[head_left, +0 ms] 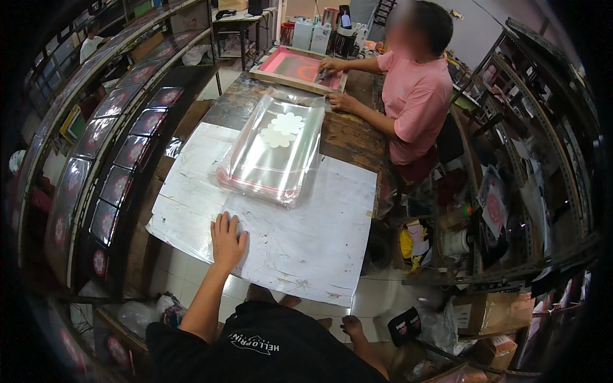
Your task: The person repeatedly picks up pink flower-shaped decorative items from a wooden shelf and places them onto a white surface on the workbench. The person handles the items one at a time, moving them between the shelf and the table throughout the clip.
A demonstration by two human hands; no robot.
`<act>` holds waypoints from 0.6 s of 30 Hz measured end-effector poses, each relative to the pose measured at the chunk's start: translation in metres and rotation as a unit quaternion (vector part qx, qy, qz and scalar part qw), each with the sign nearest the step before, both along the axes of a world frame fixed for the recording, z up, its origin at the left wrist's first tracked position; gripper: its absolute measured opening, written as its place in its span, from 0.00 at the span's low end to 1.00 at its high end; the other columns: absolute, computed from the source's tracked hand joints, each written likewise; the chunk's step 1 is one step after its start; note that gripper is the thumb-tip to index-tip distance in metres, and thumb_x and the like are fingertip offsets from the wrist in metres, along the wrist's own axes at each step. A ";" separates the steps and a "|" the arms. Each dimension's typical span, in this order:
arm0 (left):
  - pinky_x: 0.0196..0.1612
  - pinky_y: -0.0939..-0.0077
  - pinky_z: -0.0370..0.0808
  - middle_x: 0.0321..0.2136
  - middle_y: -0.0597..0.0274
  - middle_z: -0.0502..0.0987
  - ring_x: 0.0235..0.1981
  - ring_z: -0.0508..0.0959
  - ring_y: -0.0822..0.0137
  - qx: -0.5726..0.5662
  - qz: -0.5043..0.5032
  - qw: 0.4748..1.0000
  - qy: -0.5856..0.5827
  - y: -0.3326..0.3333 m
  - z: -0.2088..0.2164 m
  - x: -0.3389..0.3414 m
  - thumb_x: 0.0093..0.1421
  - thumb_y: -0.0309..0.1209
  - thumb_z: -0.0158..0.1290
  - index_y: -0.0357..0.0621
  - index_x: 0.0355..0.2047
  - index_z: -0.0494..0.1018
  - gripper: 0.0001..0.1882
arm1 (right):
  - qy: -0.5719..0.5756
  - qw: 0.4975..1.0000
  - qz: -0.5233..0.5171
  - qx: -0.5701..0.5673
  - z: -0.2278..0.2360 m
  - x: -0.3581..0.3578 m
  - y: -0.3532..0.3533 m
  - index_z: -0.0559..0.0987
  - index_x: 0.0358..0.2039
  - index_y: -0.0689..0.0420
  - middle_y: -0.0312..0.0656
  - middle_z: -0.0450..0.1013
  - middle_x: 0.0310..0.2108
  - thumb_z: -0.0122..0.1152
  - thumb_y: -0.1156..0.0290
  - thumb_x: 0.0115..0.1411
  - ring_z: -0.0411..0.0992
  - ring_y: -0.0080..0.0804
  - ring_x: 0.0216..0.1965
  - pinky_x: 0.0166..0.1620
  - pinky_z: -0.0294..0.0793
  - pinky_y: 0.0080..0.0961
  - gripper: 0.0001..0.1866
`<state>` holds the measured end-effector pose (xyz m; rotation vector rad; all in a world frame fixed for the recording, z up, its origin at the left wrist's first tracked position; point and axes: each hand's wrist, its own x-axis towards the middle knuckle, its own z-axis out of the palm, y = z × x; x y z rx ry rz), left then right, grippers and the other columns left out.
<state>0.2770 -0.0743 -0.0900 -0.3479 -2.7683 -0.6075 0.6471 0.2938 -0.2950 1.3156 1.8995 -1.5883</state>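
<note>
My left hand [228, 242] lies flat, fingers spread, on a smudged white board [300, 246] that covers the near part of the table. My right hand [351, 325] hangs beside my body, just past the board's near right corner. Its fingers are loosely bent and apart, with nothing visible in them. Ahead of my left hand, apart from it, rests a stack of clear plastic bags [258, 163] with a pink line near the closest end. White flower shapes [278, 136] show on the stack's far half.
Across the table a person in a pink shirt [418, 102] has hands at a wooden-framed printing screen [271, 73]. Racks of dark printed sheets [118, 185] stand at left. Metal shelves [536, 159] line the right side; a cardboard box [488, 313] sits lower right.
</note>
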 end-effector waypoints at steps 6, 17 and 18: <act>0.69 0.43 0.46 0.63 0.39 0.60 0.66 0.56 0.42 0.014 -0.002 1.000 -0.020 0.002 0.000 -0.006 0.58 0.41 0.54 0.35 0.58 0.66 0.31 | 0.016 0.997 -0.063 0.050 0.022 -0.021 0.014 0.74 0.52 0.63 0.48 0.78 0.35 0.62 0.60 0.62 0.79 0.31 0.31 0.28 0.76 0.27 0.24; 0.69 0.43 0.46 0.63 0.39 0.60 0.66 0.56 0.42 0.016 -0.002 1.000 -0.026 0.001 0.006 -0.006 0.58 0.40 0.54 0.36 0.59 0.66 0.31 | 0.109 0.885 0.406 0.201 0.014 -0.009 -0.036 0.77 0.48 0.64 0.47 0.77 0.43 0.60 0.66 0.61 0.79 0.38 0.35 0.41 0.79 0.34 0.18; 0.69 0.43 0.46 0.63 0.39 0.60 0.66 0.56 0.42 0.021 -0.001 0.999 -0.028 0.000 0.006 -0.006 0.58 0.40 0.54 0.36 0.59 0.65 0.31 | 0.175 0.817 0.486 0.255 -0.003 0.002 -0.026 0.77 0.48 0.64 0.47 0.77 0.43 0.59 0.66 0.62 0.79 0.39 0.36 0.42 0.79 0.34 0.18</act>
